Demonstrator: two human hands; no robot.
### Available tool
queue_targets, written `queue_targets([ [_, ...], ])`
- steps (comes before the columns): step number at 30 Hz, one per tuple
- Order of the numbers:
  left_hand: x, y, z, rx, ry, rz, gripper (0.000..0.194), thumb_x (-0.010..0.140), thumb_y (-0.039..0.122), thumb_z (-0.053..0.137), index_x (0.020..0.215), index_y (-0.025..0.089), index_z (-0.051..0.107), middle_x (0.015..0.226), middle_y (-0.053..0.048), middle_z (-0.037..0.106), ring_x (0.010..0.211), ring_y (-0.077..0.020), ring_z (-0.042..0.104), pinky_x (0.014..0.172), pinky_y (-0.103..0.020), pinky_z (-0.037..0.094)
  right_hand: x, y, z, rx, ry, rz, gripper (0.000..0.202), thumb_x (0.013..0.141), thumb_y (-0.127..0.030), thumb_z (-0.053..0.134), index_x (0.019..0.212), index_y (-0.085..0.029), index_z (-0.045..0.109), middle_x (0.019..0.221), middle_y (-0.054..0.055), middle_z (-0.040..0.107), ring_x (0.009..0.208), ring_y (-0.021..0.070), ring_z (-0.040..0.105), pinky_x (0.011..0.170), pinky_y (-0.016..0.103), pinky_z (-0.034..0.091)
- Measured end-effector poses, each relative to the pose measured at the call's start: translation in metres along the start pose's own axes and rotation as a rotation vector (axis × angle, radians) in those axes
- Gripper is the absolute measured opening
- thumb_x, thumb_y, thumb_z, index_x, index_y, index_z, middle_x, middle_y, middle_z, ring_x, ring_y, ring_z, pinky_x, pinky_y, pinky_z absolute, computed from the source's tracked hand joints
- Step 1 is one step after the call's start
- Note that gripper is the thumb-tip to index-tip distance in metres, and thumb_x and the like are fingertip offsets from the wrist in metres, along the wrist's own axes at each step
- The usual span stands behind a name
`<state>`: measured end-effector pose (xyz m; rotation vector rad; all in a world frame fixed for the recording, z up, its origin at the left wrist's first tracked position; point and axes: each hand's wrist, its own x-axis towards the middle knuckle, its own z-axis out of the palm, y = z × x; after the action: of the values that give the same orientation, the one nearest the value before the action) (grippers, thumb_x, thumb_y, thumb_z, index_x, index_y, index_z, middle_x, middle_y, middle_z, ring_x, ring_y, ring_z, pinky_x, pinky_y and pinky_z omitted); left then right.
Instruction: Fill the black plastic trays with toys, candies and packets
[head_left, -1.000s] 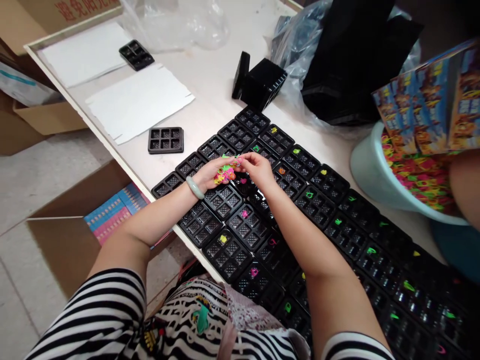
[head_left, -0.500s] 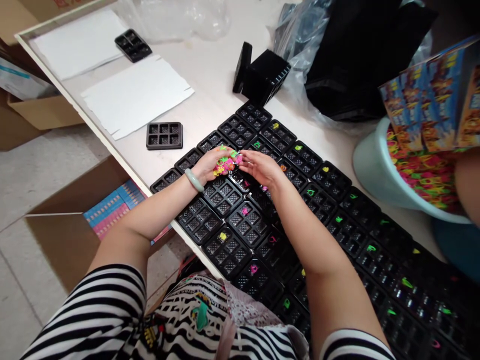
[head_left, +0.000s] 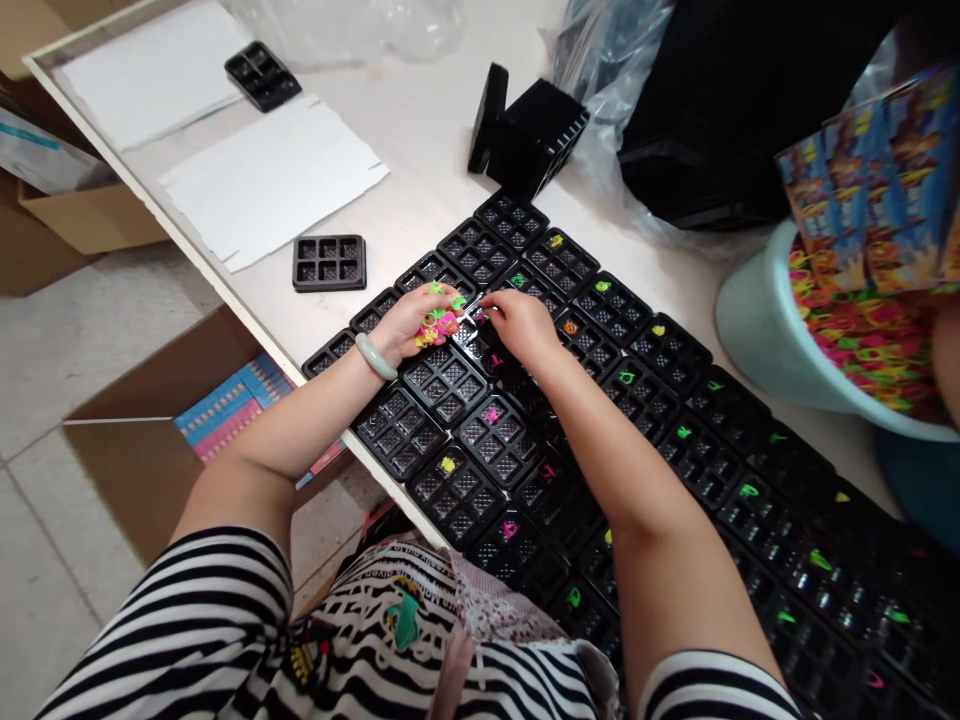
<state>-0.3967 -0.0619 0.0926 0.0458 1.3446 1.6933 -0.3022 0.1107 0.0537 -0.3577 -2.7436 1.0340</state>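
My left hand [head_left: 414, 322], with a pale bangle at its wrist, is closed around a bunch of small colourful pieces [head_left: 437, 325] in pink, yellow, green and orange. Just right of it, my right hand [head_left: 511, 318] is over the black trays with its thumb and fingers pinched; what they hold, if anything, is too small to name. Beneath both hands lie rows of black six-compartment trays [head_left: 444, 384]. Many trays to the right and in front have one small coloured piece in a compartment, such as a pink piece [head_left: 491, 414] and a yellow piece [head_left: 448, 465].
A light blue tub [head_left: 757, 310] full of coloured pieces stands right, with printed cards [head_left: 862, 200] above it. White sheets [head_left: 277, 185], a loose tray [head_left: 329, 263] and a black box [head_left: 536, 135] lie farther off. An open carton [head_left: 112, 480] is below the left table edge.
My right hand has drawn slightly away from the bunch in my left hand, and its fingers have closed to a pinch. My left hand has shifted slightly left with the bunch.
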Motion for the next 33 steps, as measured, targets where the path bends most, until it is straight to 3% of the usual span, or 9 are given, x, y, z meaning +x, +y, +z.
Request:
queue_targets([
  [5, -0.014, -0.006, 0.000, -0.002, 0.047, 0.061, 0.011, 0.080, 0.004, 0.064, 0.081, 0.014, 0.060, 0.065, 0.003, 0.062, 0.048, -0.0066, 0.058, 0.047, -0.016, 0.043, -0.022, -0.040, 0.004, 0.234, 0.040, -0.074, 0.017, 0.090, -0.028, 0.069, 0.105, -0.024, 0.075, 0.109, 0.006, 0.074, 0.089, 0.0208, 0.068, 0.088, 0.038, 0.057],
  [10, -0.026, -0.015, -0.007, -0.014, 0.078, 0.085, 0.014, 0.077, 0.002, 0.069, 0.077, 0.013, 0.061, 0.062, 0.004, 0.059, 0.050, -0.0052, 0.057, 0.053, -0.015, 0.047, -0.030, -0.055, 0.025, 0.437, 0.060, 0.012, 0.011, 0.087, -0.034, 0.072, 0.090, -0.024, 0.071, 0.097, 0.003, 0.072, 0.083, 0.0178, 0.065, 0.083, 0.035, 0.057],
  [16, -0.038, -0.020, -0.034, -0.008, -0.076, -0.131, 0.018, 0.078, 0.014, 0.077, 0.087, 0.014, 0.062, 0.064, -0.001, 0.064, 0.046, -0.0114, 0.061, 0.036, -0.015, 0.036, -0.039, -0.051, 0.039, 0.803, -0.169, 0.205, 0.027, 0.081, -0.047, 0.077, 0.083, -0.023, 0.063, 0.079, -0.002, 0.067, 0.076, 0.0146, 0.064, 0.074, 0.030, 0.057],
  [20, -0.044, -0.021, -0.044, -0.025, -0.084, -0.143, 0.019, 0.076, 0.014, 0.077, 0.086, 0.014, 0.061, 0.068, -0.003, 0.068, 0.047, -0.0127, 0.063, 0.036, -0.015, 0.038, -0.042, -0.048, 0.038, 0.903, -0.273, 0.267, 0.033, 0.080, -0.052, 0.077, 0.083, -0.023, 0.061, 0.081, -0.002, 0.066, 0.076, 0.0145, 0.064, 0.069, 0.028, 0.056],
  [23, -0.049, -0.017, -0.050, -0.030, -0.076, -0.105, 0.019, 0.076, 0.013, 0.075, 0.085, 0.015, 0.059, 0.069, -0.004, 0.068, 0.047, -0.0138, 0.064, 0.035, -0.015, 0.039, -0.038, -0.043, 0.038, 0.777, -0.220, 0.219, 0.023, 0.084, -0.044, 0.072, 0.084, -0.023, 0.064, 0.082, -0.001, 0.067, 0.079, 0.0163, 0.063, 0.073, 0.031, 0.054],
  [27, -0.057, -0.013, -0.059, -0.036, -0.043, -0.097, 0.017, 0.077, 0.014, 0.074, 0.086, 0.015, 0.059, 0.071, -0.005, 0.070, 0.047, -0.0132, 0.063, 0.033, -0.014, 0.034, -0.033, -0.040, 0.040, 0.346, -0.143, 0.058, 0.002, 0.083, -0.023, 0.072, 0.082, -0.022, 0.071, 0.089, 0.002, 0.070, 0.088, 0.0202, 0.064, 0.091, 0.037, 0.052],
  [33, -0.069, -0.020, -0.060, 0.004, 0.013, -0.090, 0.011, 0.080, 0.012, 0.073, 0.087, 0.010, 0.065, 0.068, -0.005, 0.069, 0.045, -0.0118, 0.062, 0.035, -0.016, 0.038, -0.041, -0.066, 0.042, 0.230, -0.137, -0.166, 0.029, 0.090, -0.023, 0.071, 0.119, -0.024, 0.074, 0.117, 0.008, 0.069, 0.100, 0.0229, 0.065, 0.092, 0.038, 0.054],
])
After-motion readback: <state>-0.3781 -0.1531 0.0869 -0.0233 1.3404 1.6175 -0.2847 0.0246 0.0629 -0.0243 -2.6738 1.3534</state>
